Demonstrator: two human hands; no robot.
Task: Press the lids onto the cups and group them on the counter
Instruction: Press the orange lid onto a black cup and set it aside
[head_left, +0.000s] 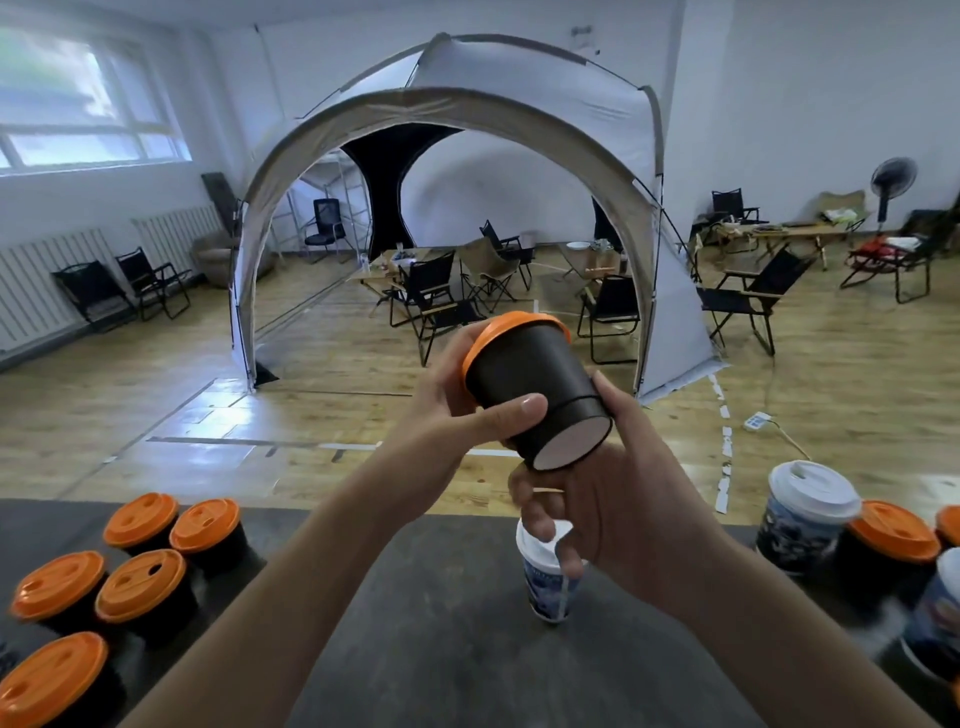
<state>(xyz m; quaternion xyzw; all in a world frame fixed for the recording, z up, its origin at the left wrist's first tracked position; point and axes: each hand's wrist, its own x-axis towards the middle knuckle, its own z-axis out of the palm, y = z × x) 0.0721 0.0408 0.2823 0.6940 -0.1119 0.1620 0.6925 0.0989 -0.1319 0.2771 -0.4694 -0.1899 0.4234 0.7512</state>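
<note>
In the head view, the left hand (457, 400) and right hand (618, 499) are holding a black cup (530, 384) tilted in the air above the bench (441, 654), its orange lid (485, 340) on. Left fingers (514, 408) are wrapping its side, and right fingers (540, 525) are curling under its base. Five lidded cups (140, 587) are standing grouped at the left.

We hold a black paper cup (524, 374) with an orange plastic lid (485, 339) tilted above the dark grey surface (441, 639), base toward us. The left-hand grip (457, 400) wraps its wall; the right-hand grip (618, 488) holds its base end. Five orange-lidded black cups (140, 584) stand grouped at left. A white-lidded blue printed cup (545, 592) stands below the right-hand grip.
</note>
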